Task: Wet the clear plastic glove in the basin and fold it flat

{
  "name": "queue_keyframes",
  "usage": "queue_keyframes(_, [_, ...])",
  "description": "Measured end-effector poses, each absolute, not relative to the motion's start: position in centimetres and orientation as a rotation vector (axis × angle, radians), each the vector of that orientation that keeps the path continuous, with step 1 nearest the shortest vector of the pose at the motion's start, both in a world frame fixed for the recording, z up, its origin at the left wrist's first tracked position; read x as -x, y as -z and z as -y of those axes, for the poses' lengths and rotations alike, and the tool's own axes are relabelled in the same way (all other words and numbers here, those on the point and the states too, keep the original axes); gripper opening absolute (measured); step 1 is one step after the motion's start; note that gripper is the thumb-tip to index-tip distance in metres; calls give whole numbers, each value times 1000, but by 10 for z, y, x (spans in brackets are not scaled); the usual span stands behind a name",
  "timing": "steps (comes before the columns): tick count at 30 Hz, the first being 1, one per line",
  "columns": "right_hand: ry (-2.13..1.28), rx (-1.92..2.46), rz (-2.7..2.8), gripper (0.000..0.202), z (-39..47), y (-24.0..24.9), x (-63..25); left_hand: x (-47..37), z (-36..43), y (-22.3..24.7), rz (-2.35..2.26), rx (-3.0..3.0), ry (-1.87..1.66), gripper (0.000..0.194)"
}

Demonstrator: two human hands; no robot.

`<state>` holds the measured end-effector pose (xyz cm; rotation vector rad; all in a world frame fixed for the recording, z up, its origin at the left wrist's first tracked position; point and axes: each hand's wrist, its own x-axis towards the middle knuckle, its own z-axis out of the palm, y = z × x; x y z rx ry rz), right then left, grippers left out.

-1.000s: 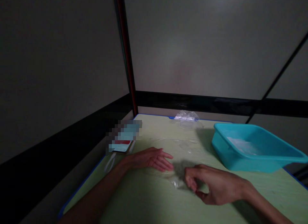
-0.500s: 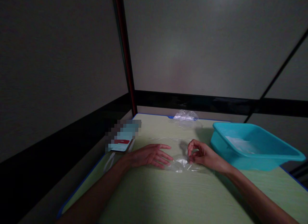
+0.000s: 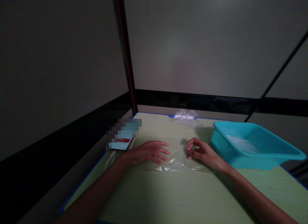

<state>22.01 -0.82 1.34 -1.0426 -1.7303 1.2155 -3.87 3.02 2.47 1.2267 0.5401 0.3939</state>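
A thin clear plastic bag [image 3: 176,161] lies flat and a little wrinkled on the table in front of me, shining along its near edge. Over its left part is my left hand [image 3: 154,151], open, fingers spread and palm down. Whether those fingertips touch the film I cannot tell. My right hand [image 3: 198,150] hovers at the bag's right part, its fingers loosely curled and slightly apart from the thumb. Nothing shows between them.
A turquoise plastic basin [image 3: 252,161] with whitish sheets inside stands on the right. Crumpled clear plastic [image 3: 186,115] lies at the far table edge. On the left rests a phone [image 3: 122,143], partly blurred out. Walls [image 3: 192,50] rise behind and to the left.
My left hand has drawn slightly left and its fingers have bent a little. My right hand's fingers have loosened from a tighter curl. The bag's near edge looks flatter.
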Motion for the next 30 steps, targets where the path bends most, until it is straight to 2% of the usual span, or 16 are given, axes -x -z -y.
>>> queue_keyframes(2, [-1130,1089,1771,13,8,-13,-219,38,-30,-29,-562,-1252,-412,39])
queue_keyframes(5, [-789,1245,1909,7,15,-21,-215,34,-28,-34,-612,-1381,-545,38])
queue_keyframes(9, [-374,1250,2270,29,32,-35,-201,24,-2,-34,-798,-1892,-657,39])
queue_keyframes(12, [-236,1207,2529,47,43,-33,-192,18,31,-29,-843,-2282,-457,47])
queue_keyframes(21, [-234,1237,2722,55,46,-10,-189,26,62,-12,-1087,-2641,-245,57])
queue_keyframes(26, [-305,1228,2696,54,45,-16,-190,53,65,-8,-1153,-2582,-247,56])
queue_keyframes(30, [-303,1285,2451,47,37,-23,-193,65,65,-8,-1252,-2400,-357,59])
